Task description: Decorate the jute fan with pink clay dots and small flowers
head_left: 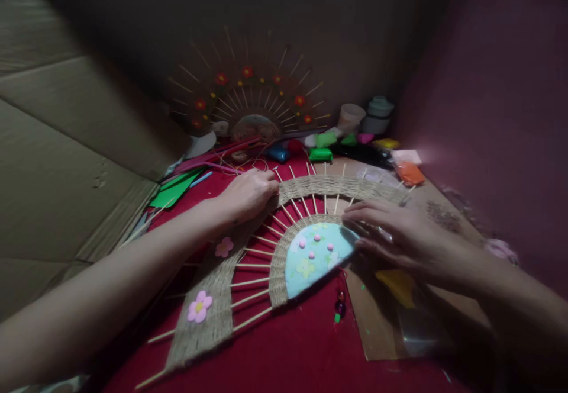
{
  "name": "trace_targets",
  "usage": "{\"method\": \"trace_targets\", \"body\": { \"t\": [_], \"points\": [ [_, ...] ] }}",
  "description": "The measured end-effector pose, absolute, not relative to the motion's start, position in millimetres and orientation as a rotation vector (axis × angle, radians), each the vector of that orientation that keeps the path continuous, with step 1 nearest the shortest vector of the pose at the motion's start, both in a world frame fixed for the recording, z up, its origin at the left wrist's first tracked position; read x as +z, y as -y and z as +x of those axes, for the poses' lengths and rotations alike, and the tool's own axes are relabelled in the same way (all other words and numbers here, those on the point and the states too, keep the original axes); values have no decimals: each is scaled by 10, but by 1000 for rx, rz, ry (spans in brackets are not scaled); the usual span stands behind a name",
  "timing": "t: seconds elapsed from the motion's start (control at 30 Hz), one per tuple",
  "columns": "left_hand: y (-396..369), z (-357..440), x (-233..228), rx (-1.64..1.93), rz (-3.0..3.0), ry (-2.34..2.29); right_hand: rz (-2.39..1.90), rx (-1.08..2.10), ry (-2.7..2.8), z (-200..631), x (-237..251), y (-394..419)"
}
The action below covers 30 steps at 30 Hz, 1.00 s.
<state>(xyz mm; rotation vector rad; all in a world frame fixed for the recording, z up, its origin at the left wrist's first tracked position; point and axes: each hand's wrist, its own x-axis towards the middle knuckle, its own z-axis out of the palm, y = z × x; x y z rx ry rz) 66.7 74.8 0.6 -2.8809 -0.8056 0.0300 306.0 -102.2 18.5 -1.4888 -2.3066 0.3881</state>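
A fan-shaped craft piece lies on the red cloth. It has wooden sticks radiating from a light-blue half disc dotted with pink beads, and jute twine woven in two arcs. Two pink flowers sit on its outer arc. My left hand rests on the outer jute arc at the top left, fingers curled on the weave. My right hand lies flat, fingers spread, on the right side of the half disc and inner arc.
A finished fan with red flowers leans at the back wall. Coloured clay lumps, a cup, a jar, green paper, pink strips. Cardboard stands left, a brown board right.
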Motion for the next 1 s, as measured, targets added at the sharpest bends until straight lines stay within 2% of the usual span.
{"method": "trace_targets", "body": {
  "t": [0.2, 0.43, 0.63, 1.0],
  "points": [
    [-796, 651, -11, 3, -2924, 837, -1533, 254, 2433, 2735, 283, 597],
    [-670, 654, 39, 3, -2925, 889, -1638, 84, 2559, 2311, 12, 2],
    [-664, 672, 15, -23, -2949, 863, -1782, 46, 2538, 2162, -10, -28],
    [-746, 647, 13, 4, -2952, 933, -1785, 25, 2587, 2120, 9, 17]
  ]
}}
